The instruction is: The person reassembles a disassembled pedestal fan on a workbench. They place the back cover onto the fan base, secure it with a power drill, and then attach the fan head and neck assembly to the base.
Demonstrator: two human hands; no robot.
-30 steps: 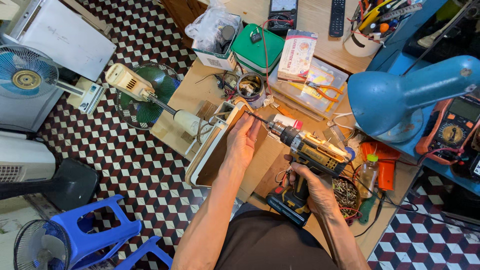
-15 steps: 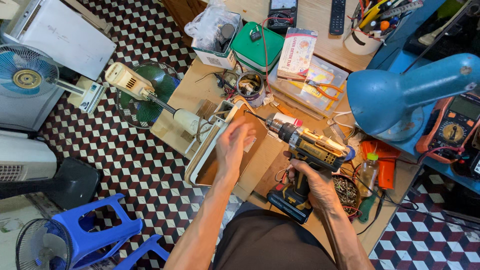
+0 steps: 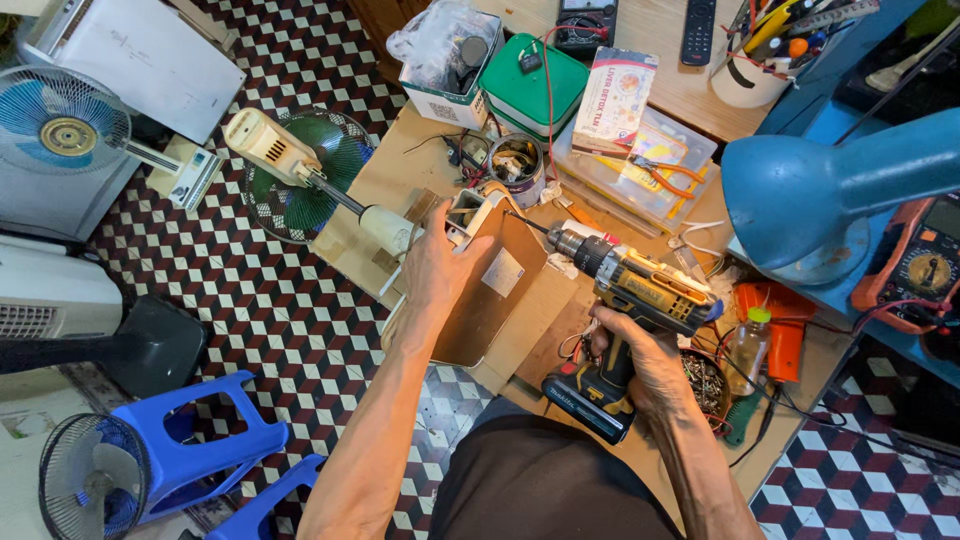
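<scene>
My right hand grips the handle of a yellow and black cordless drill with its battery pack near my lap. Its bit points left at the upper edge of a flat brown panel with a white frame. My left hand clasps the panel's left edge and tilts it up off the wooden workbench. A white sticker shows on the panel's brown face.
A blue desk lamp hangs over the bench at right. A tin of parts, green box, clear plastic case with pliers and orange tool crowd the bench. Fans and blue stools stand on the checkered floor.
My left hand has shifted from lying flat on the panel to gripping its left edge, and the panel now tilts up. The drill stays aimed at its top.
</scene>
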